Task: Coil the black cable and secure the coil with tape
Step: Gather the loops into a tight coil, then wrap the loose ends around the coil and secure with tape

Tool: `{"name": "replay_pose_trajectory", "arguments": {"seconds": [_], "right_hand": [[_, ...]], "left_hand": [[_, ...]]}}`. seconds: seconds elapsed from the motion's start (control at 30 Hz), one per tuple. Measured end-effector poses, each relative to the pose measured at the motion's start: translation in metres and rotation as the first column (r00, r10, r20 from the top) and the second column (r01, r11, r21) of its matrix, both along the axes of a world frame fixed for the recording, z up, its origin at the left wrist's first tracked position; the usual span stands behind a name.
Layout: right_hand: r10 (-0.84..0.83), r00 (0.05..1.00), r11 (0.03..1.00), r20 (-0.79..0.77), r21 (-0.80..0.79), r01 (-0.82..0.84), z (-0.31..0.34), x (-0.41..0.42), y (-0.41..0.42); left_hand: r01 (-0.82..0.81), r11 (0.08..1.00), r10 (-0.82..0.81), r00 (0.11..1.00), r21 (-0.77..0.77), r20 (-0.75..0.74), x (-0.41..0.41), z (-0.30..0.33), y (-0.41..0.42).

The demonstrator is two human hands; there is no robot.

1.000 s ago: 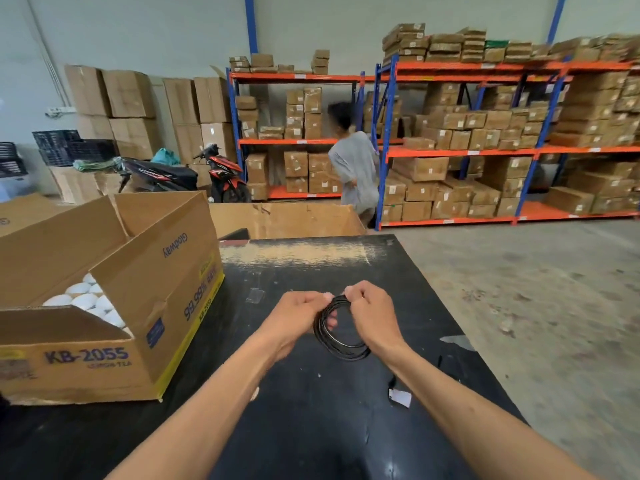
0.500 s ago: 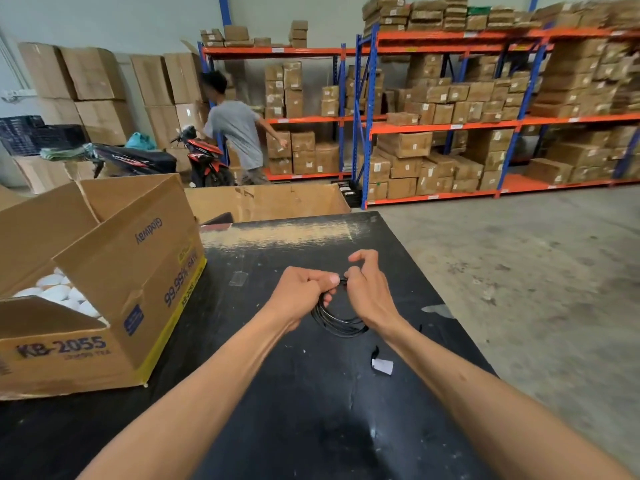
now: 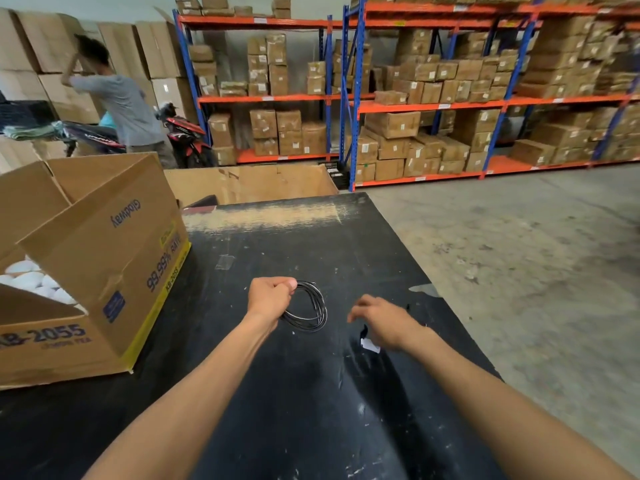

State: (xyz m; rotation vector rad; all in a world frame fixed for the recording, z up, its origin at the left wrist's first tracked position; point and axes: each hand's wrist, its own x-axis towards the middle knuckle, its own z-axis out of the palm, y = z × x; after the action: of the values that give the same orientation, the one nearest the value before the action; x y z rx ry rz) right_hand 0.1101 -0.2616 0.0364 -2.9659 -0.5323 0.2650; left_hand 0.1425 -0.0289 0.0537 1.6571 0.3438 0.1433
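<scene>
- Holding coil [image 3: 308, 308] in L hand [image 3: 269, 296]: fingers clenched round one side of the loops, fist knuckles-up, wrist straight, forearm running in from near edge of table [image 3: 311, 237].
- Coil = several loops of black cable, hanging from the fist approx. mid-table, lower arc at or just above the top; can't tell if touching. No tape on it that shows.
- R hand [image 3: 382, 320] free, holding nothing; fingers loose, half-curled, palm down, blurred. Sits right of coil, apart from it, towards right edge.
- White scrap [image 3: 370, 345] w/ a dark bit beside it lies just under R hand, near side. Poss. the tape piece, too small to say.
- Judgement: coiling looks done, taping is the step in hand.
- To do well: keep L pinch tight where loops cross so none springs out; bring tape to coil, not coil to tape; wrap across all strands next to the fist, press end onto itself.
- Risk: thin loops slip if L grip eases while R hand fetches.
- Carton [image 3: 104, 265] at left edge, clear of the work.
</scene>
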Motion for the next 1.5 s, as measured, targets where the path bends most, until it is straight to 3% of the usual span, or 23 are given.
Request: {"name": "replay_pose_trajectory", "arguments": {"seconds": [0.1, 0.23, 0.37, 0.47, 0.57, 0.67, 0.83, 0.97, 1.03, 1.1, 1.27, 1.5], "right_hand": [[0.113, 0.993, 0.97, 0.02, -0.221, -0.106, -0.023, -0.002, 0.001], [0.096, 0.994, 0.959, -0.049, -0.263, -0.106, -0.022, 0.004, 0.0], [0.007, 1.0, 0.985, 0.013, -0.171, -0.005, -0.019, 0.005, 0.003], [-0.167, 0.986, 0.976, -0.018, 0.136, 0.167, -0.015, 0.004, 0.006], [-0.234, 0.949, 0.761, -0.209, 0.569, 0.313, 0.001, 0.001, 0.012], [-0.186, 0.936, 0.601, -0.298, 0.719, 0.348, 0.025, -0.004, 0.021], [-0.251, 0.808, 0.424, -0.533, 0.69, 0.587, 0.047, -0.013, 0.039], [-0.228, 0.705, 0.274, -0.671, 0.651, 0.708, 0.055, -0.013, 0.043], [-0.218, 0.708, 0.136, -0.672, 0.697, 0.704, 0.057, -0.01, 0.046], [-0.197, 0.732, 0.019, -0.652, 0.744, 0.668, 0.057, -0.009, 0.051], [-0.073, 0.76, -0.169, -0.646, 0.759, 0.629, 0.054, -0.01, 0.062], [-0.032, 0.779, -0.201, -0.626, 0.768, 0.608, 0.051, -0.01, 0.075]], "left_hand": [[0.007, 1.0, -0.008, 1.0, -0.019, -0.027, -0.004, -0.009, 0.005], [0.03, 0.999, -0.031, 0.999, -0.04, -0.019, -0.009, -0.015, 0.008], [0.023, 0.997, -0.024, 0.999, -0.077, -0.021, -0.008, -0.019, 0.007], [0.011, 0.994, -0.013, 1.0, -0.109, -0.022, -0.009, -0.022, 0.005], [-0.013, 0.992, 0.014, 1.0, -0.126, 0.011, -0.01, -0.02, -0.001], [-0.057, 0.99, 0.064, 0.997, -0.125, 0.053, -0.008, -0.014, -0.007], [0.006, 0.994, 0.014, 0.985, -0.113, 0.173, -0.013, -0.001, -0.029], [0.171, 0.983, -0.183, 0.934, 0.068, 0.308, -0.027, 0.006, -0.042], [0.197, 0.974, -0.224, 0.911, 0.112, 0.347, -0.032, 0.006, -0.043], [0.187, 0.98, -0.198, 0.915, 0.066, 0.35, -0.035, 0.006, -0.043], [0.169, 0.974, -0.122, 0.953, -0.149, 0.278, -0.033, 0.007, -0.04], [0.183, 0.919, -0.122, 0.974, -0.35, 0.188, -0.031, 0.01, -0.039]]}}
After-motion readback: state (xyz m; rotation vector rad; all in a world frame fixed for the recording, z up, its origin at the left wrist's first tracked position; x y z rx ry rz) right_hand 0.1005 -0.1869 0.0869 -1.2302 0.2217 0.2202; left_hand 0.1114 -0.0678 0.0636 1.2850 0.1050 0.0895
